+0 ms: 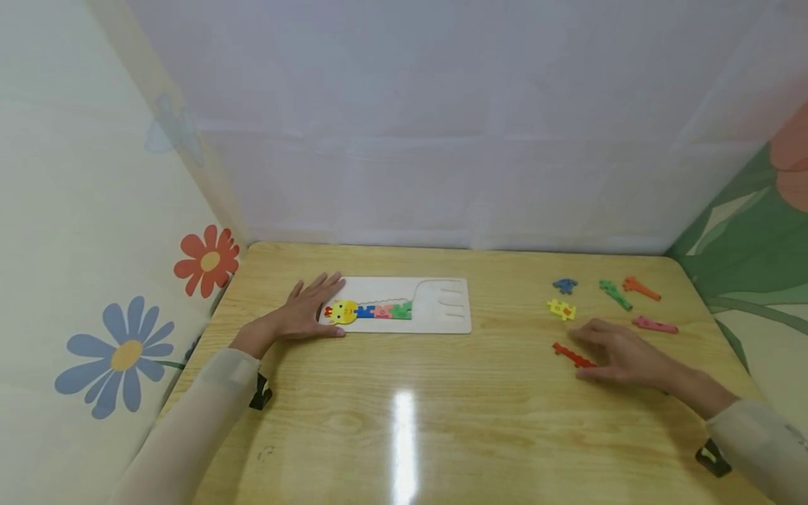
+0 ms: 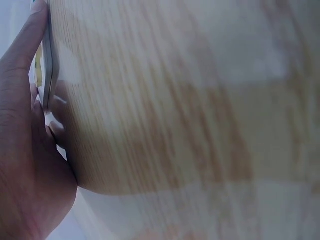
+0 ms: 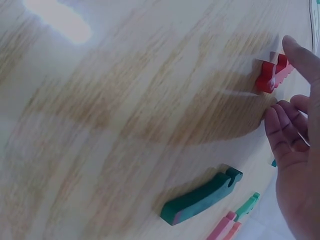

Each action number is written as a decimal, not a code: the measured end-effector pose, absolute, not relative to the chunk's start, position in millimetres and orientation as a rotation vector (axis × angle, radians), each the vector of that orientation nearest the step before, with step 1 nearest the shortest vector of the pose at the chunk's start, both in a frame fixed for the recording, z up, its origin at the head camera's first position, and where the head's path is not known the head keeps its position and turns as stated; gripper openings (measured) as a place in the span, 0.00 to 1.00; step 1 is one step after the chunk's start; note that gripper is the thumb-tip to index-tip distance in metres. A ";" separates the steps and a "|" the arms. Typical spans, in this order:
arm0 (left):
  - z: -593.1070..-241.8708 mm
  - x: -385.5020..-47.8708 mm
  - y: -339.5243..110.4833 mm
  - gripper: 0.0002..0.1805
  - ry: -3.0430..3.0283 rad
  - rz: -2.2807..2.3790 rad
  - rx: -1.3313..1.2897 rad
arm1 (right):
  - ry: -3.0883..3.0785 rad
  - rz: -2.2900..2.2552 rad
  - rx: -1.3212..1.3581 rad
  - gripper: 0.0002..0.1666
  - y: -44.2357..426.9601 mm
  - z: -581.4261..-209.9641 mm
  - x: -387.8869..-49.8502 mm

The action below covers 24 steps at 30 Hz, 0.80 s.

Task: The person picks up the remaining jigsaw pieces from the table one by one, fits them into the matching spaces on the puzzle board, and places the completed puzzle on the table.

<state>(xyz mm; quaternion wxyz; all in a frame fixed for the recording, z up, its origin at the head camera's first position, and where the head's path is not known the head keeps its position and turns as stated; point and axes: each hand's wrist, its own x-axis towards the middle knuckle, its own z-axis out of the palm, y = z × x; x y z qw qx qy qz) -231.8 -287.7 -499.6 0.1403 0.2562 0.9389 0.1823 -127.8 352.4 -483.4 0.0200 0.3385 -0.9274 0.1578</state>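
Observation:
My left hand (image 1: 309, 308) rests with straight, spread fingers on the left end of a white puzzle board (image 1: 379, 286). A yellow giraffe head piece (image 1: 344, 311) lies in the board. Beside it come blue (image 1: 365, 313), pink (image 1: 383, 311) and green (image 1: 401, 310) neck pieces. In the left wrist view, the thumb (image 2: 27, 37) lies along the board's edge. My right hand (image 1: 625, 354) is over a red puzzle piece (image 1: 573, 355) on the table. Seen from the right wrist, thumb and fingers stand apart on either side of the red piece (image 3: 270, 77), without visibly pinching it.
Loose pieces lie on the wooden table (image 1: 341, 421) at the right: blue (image 1: 564, 285), yellow (image 1: 562, 309), green (image 1: 615, 294), orange (image 1: 641, 287) and pink (image 1: 655, 324). A dark green piece (image 3: 200, 199) lies beneath the right wrist. Fabric walls (image 1: 404, 140) enclose the back and sides.

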 end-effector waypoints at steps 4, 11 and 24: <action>-499.4 -231.6 -287.4 0.63 2.711 0.531 0.744 | -2.865 0.506 1.051 0.37 353.0 -485.2 -127.4; -499.8 -229.9 -287.7 0.63 2.707 0.562 0.765 | -2.788 0.557 1.103 0.32 352.6 -487.7 -125.8; -499.9 -232.9 -288.8 0.63 2.704 0.531 0.741 | -2.829 0.697 1.069 0.22 346.7 -489.7 -125.9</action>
